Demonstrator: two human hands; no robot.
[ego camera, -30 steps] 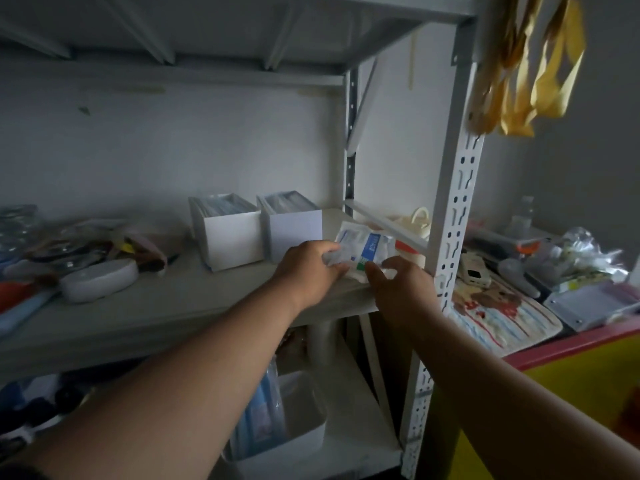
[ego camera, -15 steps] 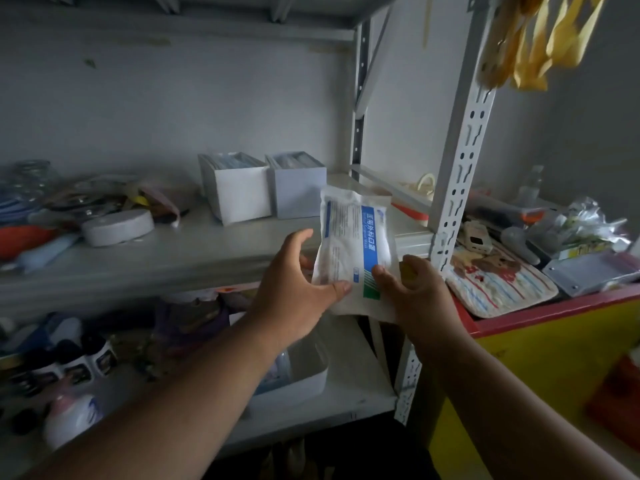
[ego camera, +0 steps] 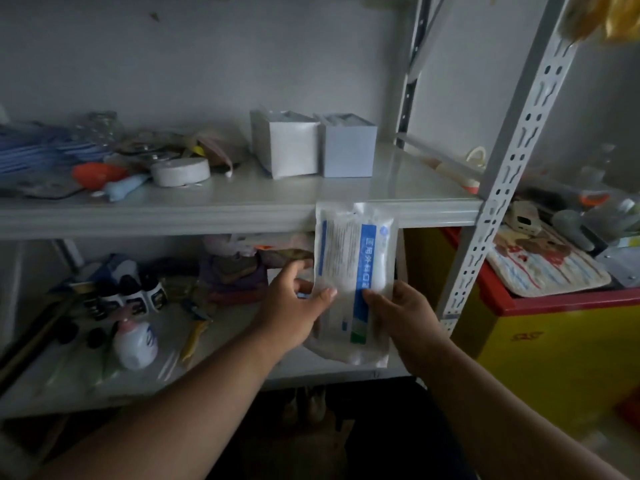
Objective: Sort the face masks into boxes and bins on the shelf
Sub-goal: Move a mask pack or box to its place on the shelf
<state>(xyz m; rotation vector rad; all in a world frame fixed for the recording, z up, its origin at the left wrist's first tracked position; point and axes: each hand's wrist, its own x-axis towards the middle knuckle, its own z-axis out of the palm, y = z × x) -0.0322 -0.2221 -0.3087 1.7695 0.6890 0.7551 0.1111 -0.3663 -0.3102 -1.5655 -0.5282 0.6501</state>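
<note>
Two hands: both on one sealed face-mask packet [ego camera: 353,271], held upright in front of the shelf edge.
Left hand [ego camera: 294,306]: thumb pressed on the packet's front lower left, fingers curled round behind its left edge; gripping.
Right hand [ego camera: 398,317]: thumb on the blue stripe at the packet's lower middle, fingers wrapped behind the right edge; gripping.
Packet: white plastic, small print on the left half, vertical blue stripe with white characters, green patch near the bottom; top edge overlapping the front lip of the upper shelf [ego camera: 207,216], bottom edge hanging in front of the lower shelf [ego camera: 225,375].
White boxes: two open-topped, left box [ego camera: 285,147] and right box [ego camera: 348,147], side by side and touching or nearly so, at the back of the upper shelf, above and behind the packet; contents too dim to make out.
Upper shelf, left part: round white tape roll [ego camera: 180,171], orange object [ego camera: 97,173], pale blue object [ego camera: 126,187], blue stack at the far left, mixed clutter behind.
Lower shelf: white bottle with pink cap [ego camera: 136,344] lying tilted, dark small containers [ego camera: 133,296] behind it, purple cloth-like heap near the middle.
Shelf upright [ego camera: 502,188]: perforated white metal, just right of the packet.
Right of shelving: yellow cabinet with red rim [ego camera: 554,341], patterned cloth [ego camera: 543,265] lying on top, assorted small items behind it.
</note>
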